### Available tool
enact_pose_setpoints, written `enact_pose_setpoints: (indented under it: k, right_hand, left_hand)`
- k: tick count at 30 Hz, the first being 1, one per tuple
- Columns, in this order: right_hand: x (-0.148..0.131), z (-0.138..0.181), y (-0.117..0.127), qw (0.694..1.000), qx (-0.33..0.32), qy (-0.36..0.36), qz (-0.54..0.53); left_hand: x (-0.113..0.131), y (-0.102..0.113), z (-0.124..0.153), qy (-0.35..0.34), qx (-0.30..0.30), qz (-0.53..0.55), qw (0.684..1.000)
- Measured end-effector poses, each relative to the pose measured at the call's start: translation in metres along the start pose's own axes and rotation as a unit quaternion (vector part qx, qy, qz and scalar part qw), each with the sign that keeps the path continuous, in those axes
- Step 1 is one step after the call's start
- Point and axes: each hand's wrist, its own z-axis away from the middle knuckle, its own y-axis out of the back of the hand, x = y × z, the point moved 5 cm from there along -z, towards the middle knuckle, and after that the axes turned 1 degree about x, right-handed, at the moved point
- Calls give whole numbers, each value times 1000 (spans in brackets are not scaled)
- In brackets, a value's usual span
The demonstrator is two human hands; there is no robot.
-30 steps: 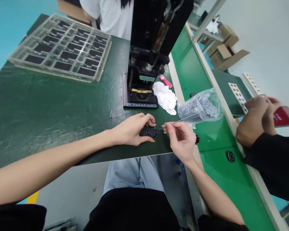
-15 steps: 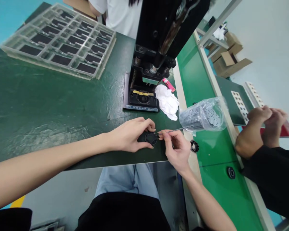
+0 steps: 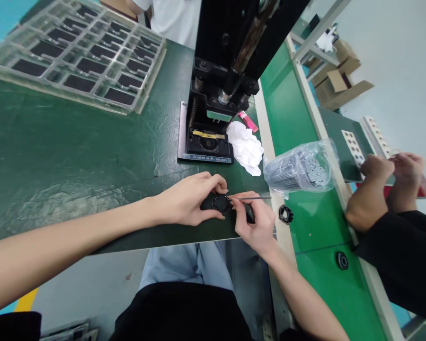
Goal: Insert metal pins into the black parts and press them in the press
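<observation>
Close to the table's front edge, my left hand (image 3: 190, 199) is closed around a round black plastic part (image 3: 220, 203), its thumb and fingers gripping the sides. My right hand (image 3: 256, 220) pinches a thin grey rod (image 3: 257, 198), whose near tip meets the right rim of the round part. The rod's far end points right, towards a clear plastic bag (image 3: 298, 166) full of similar thin rods. Just right of my right hand, a black ring-shaped part (image 3: 286, 214) lies on the pale rail.
A black press (image 3: 213, 102) stands ahead, with a crumpled white cloth (image 3: 246, 148) and a pink item (image 3: 247, 121) beside it. Stacked clear compartment trays (image 3: 131, 108) sit at left. Another black part (image 3: 341, 260) lies on the green belt (image 3: 315, 289). A co-worker's hands (image 3: 394, 175) are at right.
My right hand has shifted slightly left and the rod lies at a flatter angle, its tip still at the round part. My left hand keeps its grip. The view has shifted a little.
</observation>
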Motion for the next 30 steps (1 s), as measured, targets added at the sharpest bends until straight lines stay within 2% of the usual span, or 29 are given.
enact_pose_setpoints:
  k: [3, 5, 8, 10, 12, 15, 18, 20, 23, 30]
  right_hand:
    - [1, 1, -2, 1000, 3, -6, -7]
    - [9, 2, -3, 997, 8, -68, -46]
    - [23, 4, 6, 969, 107, -178, -130]
    - [27, 5, 14, 948, 184, -204, -162]
    - [27, 4, 16, 941, 207, -205, -170]
    - [26, 1, 14, 941, 190, -211, -184]
    - [28, 0, 9, 933, 169, -228, -223]
    - [31, 1, 7, 927, 157, -242, -240]
    - [33, 2, 5, 925, 143, -245, -253]
    - [28, 5, 3, 941, 90, -202, -255]
  left_hand:
    - [1, 1, 0, -9, 8, 0, 1000]
    - [2, 1, 0, -10, 17, -3, 1000]
    - [1, 1, -1, -4, 30, 1, 1000]
    - [1, 0, -1, -4, 30, 8, 1000]
    - [1, 4, -1, -6, 40, 6, 999]
    - [0, 23, -3, -8, 118, -38, 992]
    - [-6, 54, -6, 12, 247, -107, 963]
    - [-14, 70, -10, 46, 300, -133, 944]
    - [-26, 79, -17, 93, 315, -138, 934]
    - [-28, 70, -26, 125, 278, -164, 938]
